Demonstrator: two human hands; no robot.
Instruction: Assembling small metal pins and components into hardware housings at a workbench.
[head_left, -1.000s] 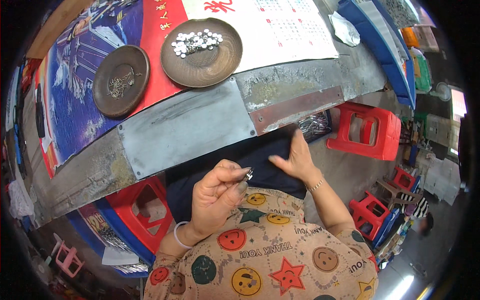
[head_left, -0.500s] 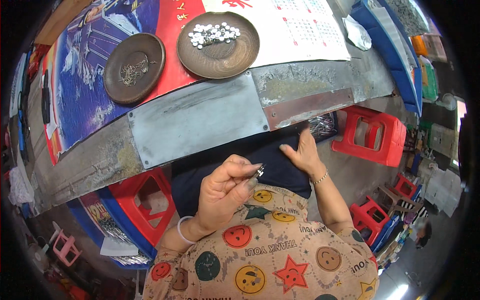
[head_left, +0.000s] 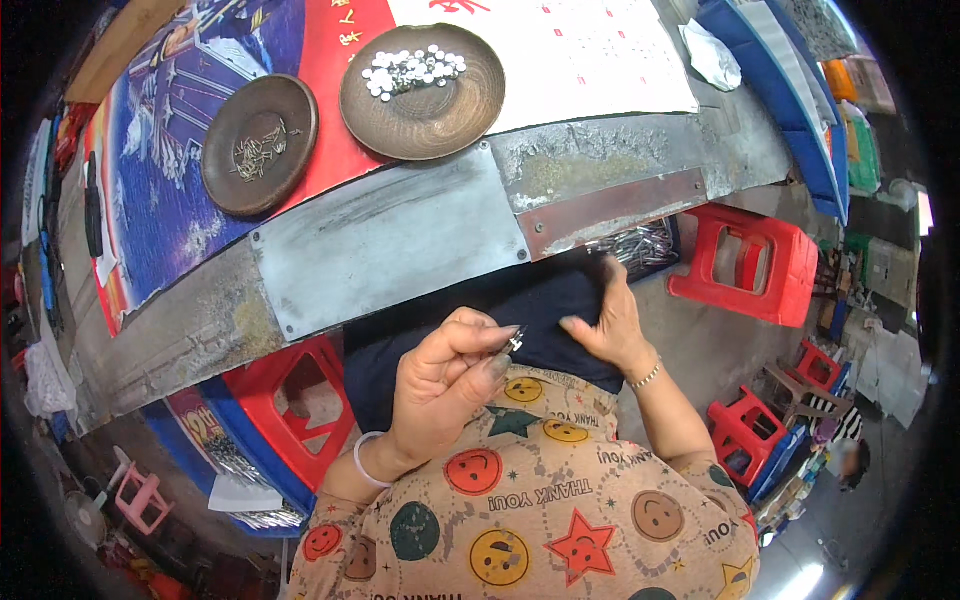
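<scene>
My left hand (head_left: pixel 440 375) is closed in a pinch, thumb against forefinger, above the dark cloth on my lap. A small shiny metal part (head_left: pixel 516 342) sticks out from its fingertips; its exact kind is too small to make out. My right hand (head_left: pixel 618 325) is open, thumb spread away from the fingers. Its fingertips reach the near edge of a dark bin (head_left: pixel 676 262) of slender metal pieces (head_left: pixel 640 245), below the table edge. I see nothing in that hand.
On the worktable (head_left: pixel 390 255), a brown plate (head_left: pixel 450 125) carries small white-topped round pieces, and a smaller brown dish (head_left: pixel 225 170) holds thin metal pins. Red stools (head_left: pixel 795 270) stand right and lower left. A blue bin (head_left: pixel 800 110) sits at the table's right end.
My view has shifted slightly, so the plates appear a little farther left. More of the bin of metal pieces shows beyond my right hand. My left hand keeps its pinch on the small part.
</scene>
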